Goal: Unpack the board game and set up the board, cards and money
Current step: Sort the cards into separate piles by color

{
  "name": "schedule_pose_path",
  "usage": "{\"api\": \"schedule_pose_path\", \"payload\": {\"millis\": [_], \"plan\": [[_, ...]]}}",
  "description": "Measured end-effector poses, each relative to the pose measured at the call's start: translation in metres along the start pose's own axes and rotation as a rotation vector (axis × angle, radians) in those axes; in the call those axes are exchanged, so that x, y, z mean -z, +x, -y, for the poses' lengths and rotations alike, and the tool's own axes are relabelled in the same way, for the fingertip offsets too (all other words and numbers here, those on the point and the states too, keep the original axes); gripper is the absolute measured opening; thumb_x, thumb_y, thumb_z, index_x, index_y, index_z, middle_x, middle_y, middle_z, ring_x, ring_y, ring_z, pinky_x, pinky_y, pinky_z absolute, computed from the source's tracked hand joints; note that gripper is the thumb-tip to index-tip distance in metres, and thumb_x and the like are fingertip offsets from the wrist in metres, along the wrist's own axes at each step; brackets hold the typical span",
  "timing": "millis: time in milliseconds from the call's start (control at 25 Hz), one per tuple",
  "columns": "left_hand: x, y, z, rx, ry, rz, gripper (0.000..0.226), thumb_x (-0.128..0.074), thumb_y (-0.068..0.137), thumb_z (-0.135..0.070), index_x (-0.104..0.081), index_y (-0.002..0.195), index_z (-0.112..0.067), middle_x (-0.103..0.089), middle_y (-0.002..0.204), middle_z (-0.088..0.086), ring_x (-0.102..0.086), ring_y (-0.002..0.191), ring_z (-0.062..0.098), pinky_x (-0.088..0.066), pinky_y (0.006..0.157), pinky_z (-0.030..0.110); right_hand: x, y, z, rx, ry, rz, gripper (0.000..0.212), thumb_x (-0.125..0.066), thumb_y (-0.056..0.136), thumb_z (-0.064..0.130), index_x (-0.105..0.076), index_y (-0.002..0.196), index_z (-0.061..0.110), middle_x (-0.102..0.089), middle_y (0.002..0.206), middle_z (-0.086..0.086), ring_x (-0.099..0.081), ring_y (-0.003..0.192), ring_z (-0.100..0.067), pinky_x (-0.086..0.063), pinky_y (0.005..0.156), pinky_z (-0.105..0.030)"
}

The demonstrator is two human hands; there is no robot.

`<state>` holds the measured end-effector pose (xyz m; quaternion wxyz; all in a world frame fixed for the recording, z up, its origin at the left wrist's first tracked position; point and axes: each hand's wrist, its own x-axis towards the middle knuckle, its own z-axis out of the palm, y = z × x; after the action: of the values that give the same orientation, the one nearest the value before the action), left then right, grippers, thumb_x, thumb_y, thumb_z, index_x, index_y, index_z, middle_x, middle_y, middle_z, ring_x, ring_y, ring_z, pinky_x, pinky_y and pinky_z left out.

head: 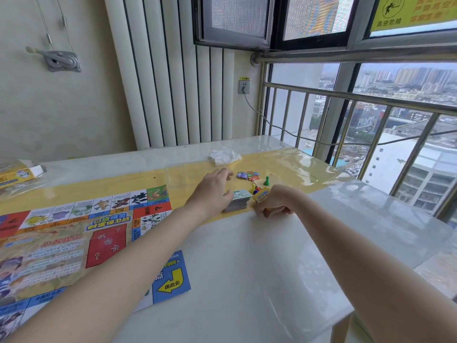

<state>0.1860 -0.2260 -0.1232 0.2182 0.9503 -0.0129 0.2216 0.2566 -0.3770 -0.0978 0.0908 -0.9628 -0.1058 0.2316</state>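
Left hand [212,191] is laid palm-down, fingers spread and relaxed, nothing enclosed; its heel and thumb side rest against the stack of money [238,200], which sits just right of it on the table [247,268].

Right hand [273,201] is curled into a loose fist just right of that stack, and a yellow-and-blue card pack [261,195] is pinched at its thumb side, tilted up. Something small and brown is seen under its fingers; cannot be identified.

Just beyond the right hand, small pawns are clustered: a yellow pawn [253,187] and a green pawn [266,180], with red and blue ones tucked between, partly hidden. Further out from the left fingertips, a pile of coloured tokens [248,175] is lying, and beyond that a crumpled white wrapper [224,155].

A clear plastic lid [183,174] is lying flat, ahead and left of the left hand.

Game board [81,233] is unfolded flat, well left of both hands, under the left forearm. The game box [17,173] is seen open at the far left edge.
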Motion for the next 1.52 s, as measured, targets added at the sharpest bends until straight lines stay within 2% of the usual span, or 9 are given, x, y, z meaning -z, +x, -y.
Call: {"api": "schedule_pose_path", "payload": {"millis": [160, 240, 360, 520, 760, 960, 1240, 1400, 1520], "plan": [[0.014, 0.004, -0.021, 0.358, -0.705, -0.124, 0.029, -0.054, 0.092, -0.021, -0.053, 0.12, -0.011, -0.055, 0.121, 0.003, -0.053, 0.106, 0.015, -0.038, 0.097, 0.021, 0.032, -0.013, 0.006, 0.191, 0.367, -0.253, 0.026, -0.061, 0.081, 0.031, -0.052, 0.065, 0.014, -0.055, 0.064, 0.0, -0.037, 0.05, -0.013, -0.031, 0.047, -0.021], [0.022, 0.005, -0.032, 0.58, -1.252, 0.044, 0.02, -0.053, 0.092, -0.033, -0.058, 0.102, -0.016, -0.056, 0.108, 0.004, -0.053, 0.096, 0.017, -0.039, 0.1, 0.031, 0.036, -0.025, 0.028, 0.388, 0.517, -0.192, 0.03, -0.061, 0.083, 0.032, -0.052, 0.061, 0.014, -0.052, 0.059, 0.001, -0.039, 0.052, -0.013, -0.032, 0.05, -0.021], [0.03, -0.008, -0.023, 0.628, -1.573, 0.132, 0.027, -0.043, 0.096, -0.027, -0.06, 0.09, -0.007, -0.059, 0.089, 0.012, -0.06, 0.091, 0.029, -0.051, 0.089, 0.043, 0.017, -0.039, 0.056, 0.576, 0.478, -0.038, 0.032, -0.062, 0.084, 0.032, -0.051, 0.061, 0.014, -0.05, 0.06, 0.001, -0.044, 0.057, -0.013, -0.037, 0.051, -0.019], [0.051, -0.035, 0.01, 0.607, -1.652, 0.135, 0.03, -0.041, 0.097, -0.016, -0.052, 0.114, 0.006, -0.061, 0.108, 0.025, -0.063, 0.097, 0.038, -0.056, 0.079, 0.046, 0.001, -0.035, 0.063, 0.683, 0.491, 0.059, 0.03, -0.066, 0.083, 0.033, -0.058, 0.075, 0.005, -0.055, 0.07, -0.007, -0.052, 0.066, -0.016, -0.045, 0.061, -0.023], [0.067, -0.06, 0.019, 0.584, -1.545, 0.119, 0.019, -0.049, 0.092, -0.006, -0.057, 0.109, -0.002, -0.068, 0.1, 0.02, -0.069, 0.086, 0.03, -0.059, 0.072, 0.037, -0.011, -0.041, 0.07, 0.681, 0.742, -0.058, 0.025, -0.073, 0.077, 0.016, -0.057, 0.06, 0.009, -0.046, 0.053, -0.003, -0.037, 0.045, -0.01, -0.029, 0.043, -0.018], [0.074, -0.068, 0.023, 0.601, -1.568, 0.129, 0.02, -0.047, 0.092, -0.004, -0.056, 0.109, -0.001, -0.068, 0.1, 0.021, -0.069, 0.087, 0.029, -0.059, 0.074, 0.039, -0.012, -0.047, 0.066, 0.567, 0.858, 0.014, 0.016, -0.07, 0.079, 0.01, -0.063, 0.066, 0.004, -0.049, 0.062, -0.005, -0.037, 0.054, -0.011, -0.032, 0.051, -0.02], [0.075, -0.071, 0.033, 0.808, -1.39, -0.099, 0.007, -0.05, 0.092, -0.006, -0.056, 0.093, -0.003, -0.062, 0.087, 0.019, -0.061, 0.075, 0.027, -0.057, 0.057, 0.032, -0.007, -0.047, 0.064, 0.474, 0.967, -0.13, 0.008, -0.067, 0.082, 0.006, -0.062, 0.075, 0.006, -0.055, 0.063, -0.004, -0.043, 0.052, -0.012, -0.037, 0.049, -0.02], [0.073, -0.076, 0.044, 0.868, -1.327, -0.164, 0.016, -0.049, 0.092, -0.005, -0.051, 0.107, -0.001, -0.061, 0.084, 0.018, -0.06, 0.072, 0.027, -0.056, 0.052, 0.032, -0.024, -0.045, 0.056, 0.366, 0.416, -0.072, 0.016, -0.069, 0.081, 0.014, -0.067, 0.092, 0.002, -0.055, 0.061, -0.004, -0.044, 0.047, -0.012, -0.039, 0.044, -0.018], [0.065, -0.079, 0.039, 0.883, -1.304, -0.128, 0.011, -0.049, 0.093, -0.005, -0.051, 0.104, -0.003, -0.061, 0.082, 0.017, -0.061, 0.068, 0.025, -0.056, 0.049, 0.031, -0.042, -0.036, 0.056, 0.31, 0.291, -0.055, 0.028, -0.069, 0.081, 0.017, -0.065, 0.1, -0.002, -0.06, 0.065, -0.007, -0.05, 0.047, -0.012, -0.041, 0.043, -0.019]]}}
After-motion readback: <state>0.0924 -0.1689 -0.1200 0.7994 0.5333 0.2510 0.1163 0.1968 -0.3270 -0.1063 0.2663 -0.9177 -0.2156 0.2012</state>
